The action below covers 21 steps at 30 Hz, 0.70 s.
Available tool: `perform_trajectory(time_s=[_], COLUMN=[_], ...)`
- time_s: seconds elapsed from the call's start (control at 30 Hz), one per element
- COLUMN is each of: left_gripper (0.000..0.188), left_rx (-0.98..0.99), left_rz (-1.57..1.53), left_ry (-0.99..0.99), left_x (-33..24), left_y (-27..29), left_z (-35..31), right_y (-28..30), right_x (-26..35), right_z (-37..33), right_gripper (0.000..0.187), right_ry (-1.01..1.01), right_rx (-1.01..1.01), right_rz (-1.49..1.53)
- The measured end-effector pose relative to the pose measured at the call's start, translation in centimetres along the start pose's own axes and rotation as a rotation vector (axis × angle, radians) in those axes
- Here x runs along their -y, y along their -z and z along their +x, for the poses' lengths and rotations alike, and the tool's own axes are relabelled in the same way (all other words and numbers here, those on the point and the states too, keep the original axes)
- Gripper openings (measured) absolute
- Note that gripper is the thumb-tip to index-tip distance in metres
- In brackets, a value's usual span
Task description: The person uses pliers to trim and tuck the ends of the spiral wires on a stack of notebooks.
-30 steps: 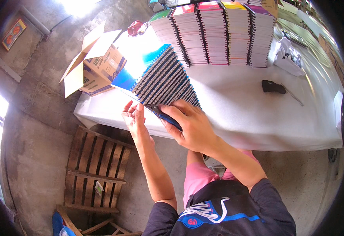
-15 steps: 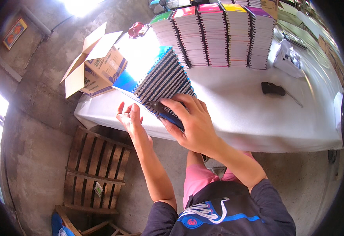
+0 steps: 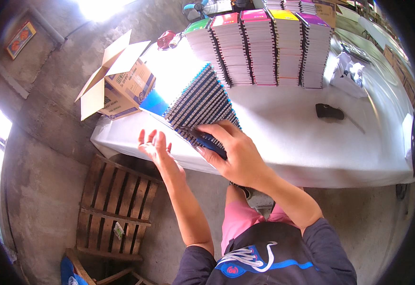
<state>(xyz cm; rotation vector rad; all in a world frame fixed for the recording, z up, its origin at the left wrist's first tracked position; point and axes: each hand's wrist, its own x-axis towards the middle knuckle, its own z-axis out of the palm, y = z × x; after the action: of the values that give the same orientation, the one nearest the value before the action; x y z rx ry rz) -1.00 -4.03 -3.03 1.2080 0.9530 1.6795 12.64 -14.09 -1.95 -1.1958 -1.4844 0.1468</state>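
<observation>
A tall stack of spiral-bound notebooks point(image 3: 199, 104) with blue covers stands at the table's front, its rows of dark coil binding turned toward me. My right hand point(image 3: 238, 154) is closed round a pair of pliers point(image 3: 211, 140) with blue handles. Their dark jaws are at the coils low on the stack; whether they grip a coil end is too small to tell. Left of the stack, my left hand point(image 3: 156, 149) is raised with the palm up and the fingers apart, holding nothing. A blue cover point(image 3: 154, 103) shows at the stack's left side.
Behind stand several tall stacks of spiral-bound notebooks point(image 3: 257, 52) with green, red, pink, yellow and purple covers. An open cardboard box point(image 3: 129, 88) is at the left. On the white-covered table point(image 3: 283, 137) lies a black object point(image 3: 330, 111) beside a loose coil. A wooden slatted pallet point(image 3: 117, 204) leans below left.
My right hand and the pliers have shifted slightly down and to the right along the coils. My left hand stays nearly in place, still spread.
</observation>
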Motion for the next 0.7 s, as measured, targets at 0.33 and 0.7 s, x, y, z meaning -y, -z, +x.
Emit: perform_trajectory(time_s=[0.33, 0.7], left_gripper=[0.076, 0.030], left_rx=[0.109, 0.236], left_rz=[0.051, -0.055], left_ry=[-0.310, -0.260], left_x=[-3.1, -2.4], left_y=[-2.4, -2.9], left_z=[2.8, 3.3], right_y=[-0.7, 0.2], right_x=[0.2, 0.0], right_z=[0.7, 0.8], right_gripper=[0.032, 0.028], right_ry=[0.162, -0.089], right_rx=[-0.115, 0.049], right_rz=[-0.227, 0.215])
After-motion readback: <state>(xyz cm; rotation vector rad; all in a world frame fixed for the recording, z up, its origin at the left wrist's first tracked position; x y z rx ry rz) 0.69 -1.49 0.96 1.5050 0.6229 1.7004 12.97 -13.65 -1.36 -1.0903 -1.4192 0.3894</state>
